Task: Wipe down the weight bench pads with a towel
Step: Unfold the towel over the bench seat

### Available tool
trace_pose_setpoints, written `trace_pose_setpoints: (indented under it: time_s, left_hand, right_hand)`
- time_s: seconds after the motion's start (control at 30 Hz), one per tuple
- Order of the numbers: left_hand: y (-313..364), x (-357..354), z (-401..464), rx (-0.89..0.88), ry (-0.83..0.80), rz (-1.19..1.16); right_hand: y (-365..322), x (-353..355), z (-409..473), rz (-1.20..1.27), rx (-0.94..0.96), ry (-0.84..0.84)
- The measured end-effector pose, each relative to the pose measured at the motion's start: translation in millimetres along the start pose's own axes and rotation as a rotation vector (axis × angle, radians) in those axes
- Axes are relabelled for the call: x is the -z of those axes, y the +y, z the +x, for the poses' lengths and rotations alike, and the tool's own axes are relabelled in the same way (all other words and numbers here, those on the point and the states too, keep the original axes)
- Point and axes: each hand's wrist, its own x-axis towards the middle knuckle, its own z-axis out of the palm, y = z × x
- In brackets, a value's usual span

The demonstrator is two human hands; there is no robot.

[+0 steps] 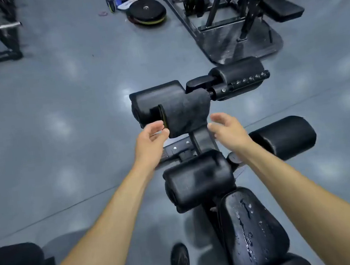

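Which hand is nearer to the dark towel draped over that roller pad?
The left hand: its fingertips are at the towel's lower left edge, apparently touching it. The right hand hovers open just off the lower right corner.

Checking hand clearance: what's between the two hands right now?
Head view: the towel's hanging lower edge and the bench's upright post sit between left hand and right hand.
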Motion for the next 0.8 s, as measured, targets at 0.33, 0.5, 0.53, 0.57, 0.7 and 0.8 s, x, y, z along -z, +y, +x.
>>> trace_pose_setpoints:
  time_s: [0.33, 0.5, 0.53, 0.57, 0.7, 0.8]
  left_hand:
    - [-16, -21, 61, 0.073, 0.08, 0.04]
    - [-16, -18, 75, 0.094, 0.032, 0.086]
    - [-16, -18, 78, 0.096, 0.031, 0.095]
    - [-14, -17, 79, 0.097, 0.036, 0.093]
    - [-5, -13, 69, 0.117, 0.043, 0.055]
    - [-4, -7, 56, 0.153, 0.004, 0.01]
  right_hand:
    - [-1, -22, 81, 0.051, -0.109, 0.078]
    - [0, -29, 75, 0.156, -0.113, 0.091]
    - [-1, -29, 73, 0.197, -0.12, 0.095]
    - [-2, -28, 69, 0.233, -0.126, 0.09]
    - [-15, -22, 48, 0.375, -0.067, 0.087]
    - [-28, -17, 25, 0.478, -0.039, 0.047]
